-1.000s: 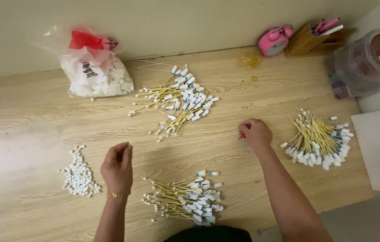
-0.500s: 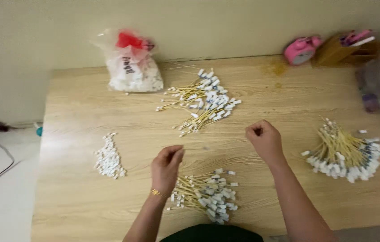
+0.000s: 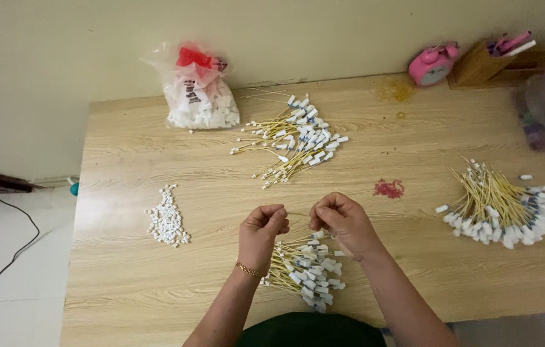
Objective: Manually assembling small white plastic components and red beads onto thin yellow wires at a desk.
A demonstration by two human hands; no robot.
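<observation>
We pinch one thin stick between both hands, just above the near pile of sticks.

Our left hand (image 3: 263, 225) and right hand (image 3: 340, 222) are both curled, fingertips pressed together on the two ends of a thin yellow stick (image 3: 298, 215) that spans the small gap between them, level above the wooden table (image 3: 414, 270). Directly below and toward us from that stick lies the near pile of sticks (image 3: 304, 270), yellow with white tips, partly covered by our wrists. Left of the stick, well apart, sits a heap of small white caps (image 3: 166, 218). Beyond it, farther from us, is a second bundle (image 3: 295, 138), and to its right a third bundle (image 3: 500, 205). A plastic bag of white pieces (image 3: 198, 96) rests at the far edge, beyond and left of the stick.
</observation>
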